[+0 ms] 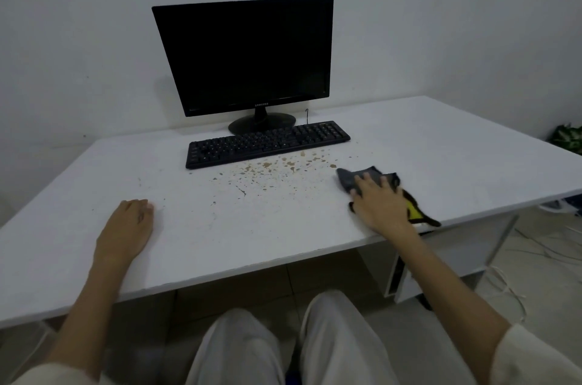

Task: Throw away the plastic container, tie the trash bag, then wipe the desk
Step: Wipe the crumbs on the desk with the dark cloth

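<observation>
View from a head camera, looking down at a white desk (441, 145) where a person sits, pale trousers visible below the front edge. A dark monitor (245, 54) stands at the back against a plain wall, with a black keyboard (267, 145) in front of it.

Brown stains (267, 170) and fine specks are scattered over the desk just in front of the keyboard, spreading toward the person.

The right hand (378, 205) lies flat on a dark grey cloth (352, 178) with a yellow patch. Its fingers are spread and straight, pressing the cloth to the desk near the right front edge, just right of the stains. The left hand (129, 221) rests on the desk well apart to the left, its fingers loosely curled and holding nothing.

No plastic container and no trash bag appear anywhere in view, so those two steps cannot be checked here; they are probably done. The wiping looks barely begun, since the cloth has not yet reached the stains and the whole patch is left to clean.
</observation>
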